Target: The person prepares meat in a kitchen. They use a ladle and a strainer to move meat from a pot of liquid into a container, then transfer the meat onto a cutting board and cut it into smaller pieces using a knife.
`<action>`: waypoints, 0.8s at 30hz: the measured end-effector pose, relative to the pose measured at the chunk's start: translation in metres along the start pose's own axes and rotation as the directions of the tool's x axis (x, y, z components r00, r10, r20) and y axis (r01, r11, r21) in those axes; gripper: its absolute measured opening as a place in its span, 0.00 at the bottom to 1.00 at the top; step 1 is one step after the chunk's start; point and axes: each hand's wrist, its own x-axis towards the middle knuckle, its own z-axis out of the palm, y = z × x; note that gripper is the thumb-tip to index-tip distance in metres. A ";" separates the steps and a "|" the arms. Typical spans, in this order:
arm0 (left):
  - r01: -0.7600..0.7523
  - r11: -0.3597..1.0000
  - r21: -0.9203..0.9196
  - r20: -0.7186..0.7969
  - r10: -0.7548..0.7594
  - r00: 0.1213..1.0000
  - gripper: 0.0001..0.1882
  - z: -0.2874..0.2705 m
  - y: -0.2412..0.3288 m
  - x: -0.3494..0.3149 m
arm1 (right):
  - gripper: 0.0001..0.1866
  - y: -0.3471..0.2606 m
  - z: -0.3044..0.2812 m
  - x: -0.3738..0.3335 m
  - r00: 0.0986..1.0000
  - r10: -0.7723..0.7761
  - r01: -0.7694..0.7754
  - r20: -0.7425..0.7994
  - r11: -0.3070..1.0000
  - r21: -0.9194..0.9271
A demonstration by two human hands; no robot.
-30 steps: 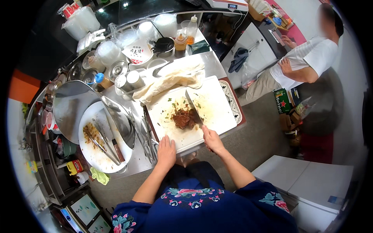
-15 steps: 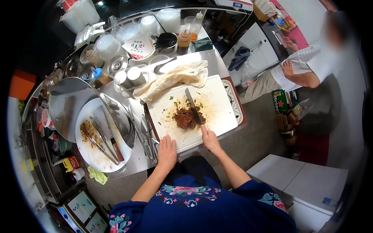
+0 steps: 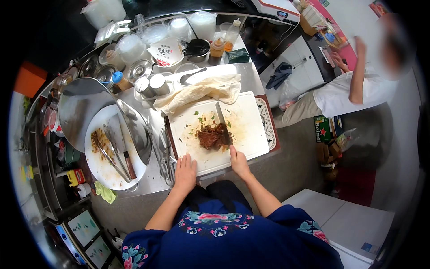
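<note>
One knife (image 3: 222,120), near end hidden inside curled right fingers (image 3: 234,155), left fingers (image 3: 182,162) outstretched at the cutting board (image 3: 248,134).

A plain off-white wall (image 3: 401,139) borders the smooth grey floor (image 3: 291,152); a boxy white flat-topped chest (image 3: 356,224) and a white-doored cabinet (image 3: 312,71) stand well apart.
</note>
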 end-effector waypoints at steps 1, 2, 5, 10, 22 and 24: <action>0.010 1.000 -0.006 0.001 -0.010 1.000 0.28 0.000 -0.001 -0.001 | 0.39 -0.008 -0.006 0.009 0.993 0.091 -0.091 0.080 0.996 -0.004; 0.020 1.000 -0.011 0.002 -0.020 1.000 0.28 0.000 -0.002 -0.002 | 0.38 -0.015 -0.011 0.011 0.983 0.132 -0.133 0.131 0.991 -0.001; 0.044 0.995 -0.090 -0.008 -0.045 0.999 0.26 -0.004 0.000 -0.004 | 0.36 -0.027 -0.025 0.007 0.969 0.131 -0.138 0.208 0.990 0.022; 0.039 0.997 -0.072 -0.001 -0.039 0.999 0.27 -0.012 0.007 0.002 | 0.38 -0.001 -0.014 0.000 0.987 -0.005 0.013 0.162 0.999 -0.049; 0.088 0.996 -0.013 0.083 -0.087 0.993 0.29 -0.013 0.010 0.004 | 0.39 -0.003 -0.048 0.025 0.951 -0.086 0.153 0.296 0.965 -0.212; 0.097 0.995 -0.015 0.077 -0.096 0.992 0.29 -0.011 0.007 0.005 | 0.39 -0.007 -0.050 0.035 0.938 -0.028 0.104 0.345 0.974 -0.203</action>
